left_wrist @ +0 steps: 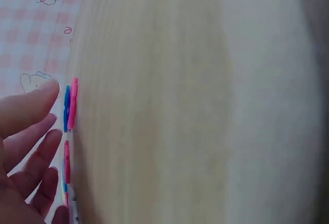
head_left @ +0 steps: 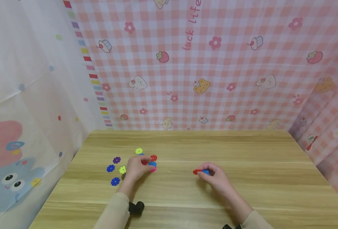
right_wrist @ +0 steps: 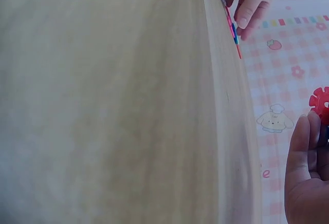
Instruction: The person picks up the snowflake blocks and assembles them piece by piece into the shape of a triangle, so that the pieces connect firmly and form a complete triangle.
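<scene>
My left hand (head_left: pixel 135 169) reaches over a group of toothed plastic snowflake discs, thumb and fingers spread apart. Near its fingertips lie a pink disc (head_left: pixel 153 169) and a blue disc (head_left: pixel 152 164), which overlap; the left wrist view shows the pink disc (left_wrist: pixel 73 104) edge-on just past the thumb. A red disc (head_left: pixel 153 157) lies a little farther back. Above the table at right, my right hand (head_left: pixel 217 180) pinches a red disc (head_left: pixel 196 171) together with a blue disc (head_left: pixel 205 172). The red disc (right_wrist: pixel 320 102) stands upright above the fingertips in the right wrist view.
Left of my left hand lie a purple disc (head_left: pixel 116 160), two dark blue discs and a yellow disc (head_left: pixel 123 170); another yellow disc (head_left: pixel 138 150) is farther back. The wooden table (head_left: pixel 174 197) ends at a pink checked curtain (head_left: pixel 186 95).
</scene>
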`<state>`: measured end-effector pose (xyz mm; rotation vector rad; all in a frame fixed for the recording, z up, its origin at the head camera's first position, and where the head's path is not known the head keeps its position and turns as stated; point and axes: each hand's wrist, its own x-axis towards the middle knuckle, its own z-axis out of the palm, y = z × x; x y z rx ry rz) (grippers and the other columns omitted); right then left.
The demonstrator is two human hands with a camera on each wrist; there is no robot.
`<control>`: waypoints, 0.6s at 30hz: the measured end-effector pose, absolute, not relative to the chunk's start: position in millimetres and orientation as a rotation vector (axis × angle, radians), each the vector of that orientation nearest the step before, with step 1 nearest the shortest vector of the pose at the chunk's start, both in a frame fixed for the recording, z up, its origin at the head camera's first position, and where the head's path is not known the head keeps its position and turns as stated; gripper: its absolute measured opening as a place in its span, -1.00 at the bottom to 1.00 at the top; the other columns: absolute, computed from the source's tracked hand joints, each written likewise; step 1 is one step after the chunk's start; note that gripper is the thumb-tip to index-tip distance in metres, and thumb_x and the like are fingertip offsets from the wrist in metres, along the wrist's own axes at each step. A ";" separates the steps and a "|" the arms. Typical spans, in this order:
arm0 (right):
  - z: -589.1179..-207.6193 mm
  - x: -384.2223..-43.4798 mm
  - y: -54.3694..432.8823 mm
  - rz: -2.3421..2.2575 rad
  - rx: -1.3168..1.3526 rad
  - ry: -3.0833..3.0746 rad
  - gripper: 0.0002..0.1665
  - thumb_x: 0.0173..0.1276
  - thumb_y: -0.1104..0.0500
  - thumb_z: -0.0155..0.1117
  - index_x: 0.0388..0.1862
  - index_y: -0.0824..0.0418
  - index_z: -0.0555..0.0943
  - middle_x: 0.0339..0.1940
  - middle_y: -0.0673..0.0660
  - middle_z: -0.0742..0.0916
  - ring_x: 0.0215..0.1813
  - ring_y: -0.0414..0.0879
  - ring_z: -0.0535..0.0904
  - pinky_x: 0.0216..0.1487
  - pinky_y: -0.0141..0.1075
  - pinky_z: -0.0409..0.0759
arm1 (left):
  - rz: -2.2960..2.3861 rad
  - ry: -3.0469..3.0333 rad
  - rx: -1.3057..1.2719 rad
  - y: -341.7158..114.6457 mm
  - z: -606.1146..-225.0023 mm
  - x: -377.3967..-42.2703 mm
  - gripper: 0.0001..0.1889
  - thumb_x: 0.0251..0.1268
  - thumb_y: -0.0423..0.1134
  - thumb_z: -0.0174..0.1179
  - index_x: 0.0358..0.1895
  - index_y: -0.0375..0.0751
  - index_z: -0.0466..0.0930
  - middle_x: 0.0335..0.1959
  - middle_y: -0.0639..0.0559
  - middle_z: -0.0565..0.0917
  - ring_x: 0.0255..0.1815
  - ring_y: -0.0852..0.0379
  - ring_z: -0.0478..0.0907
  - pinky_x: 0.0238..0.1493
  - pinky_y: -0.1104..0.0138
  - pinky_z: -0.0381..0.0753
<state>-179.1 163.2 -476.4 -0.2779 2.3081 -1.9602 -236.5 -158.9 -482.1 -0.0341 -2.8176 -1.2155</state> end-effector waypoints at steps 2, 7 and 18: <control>-476.5 -179.1 163.3 -1.961 -0.272 2.306 -0.78 0.32 0.26 0.38 -0.17 0.40 0.61 -0.24 0.19 0.67 -0.23 -0.10 0.60 -0.17 -0.32 0.63 | -1.201 -2.823 -0.059 -159.6 -483.6 -238.8 -0.64 -0.10 -0.18 0.59 -0.17 -0.16 0.78 -0.11 -0.04 0.73 0.02 -0.13 0.51 0.12 -0.01 0.41; -476.4 -178.9 163.3 -1.965 -0.267 2.304 -0.78 0.32 0.25 0.39 -0.17 0.39 0.61 -0.24 0.18 0.67 -0.24 -0.10 0.59 -0.18 -0.32 0.62 | -1.165 -2.816 -0.148 -162.4 -489.0 -244.5 -0.66 -0.13 -0.18 0.60 -0.21 -0.17 0.78 -0.19 0.01 0.74 -0.05 -0.08 0.54 0.09 0.05 0.44; -478.2 -179.1 162.5 -1.971 -0.275 2.288 -0.76 0.32 0.26 0.39 -0.17 0.42 0.60 -0.24 0.19 0.66 -0.24 -0.10 0.57 -0.20 -0.34 0.61 | -1.090 -2.837 -0.241 -162.8 -494.3 -248.6 -0.73 -0.05 -0.18 0.57 -0.25 -0.13 0.77 -0.29 0.12 0.72 -0.18 0.06 0.58 0.03 0.08 0.50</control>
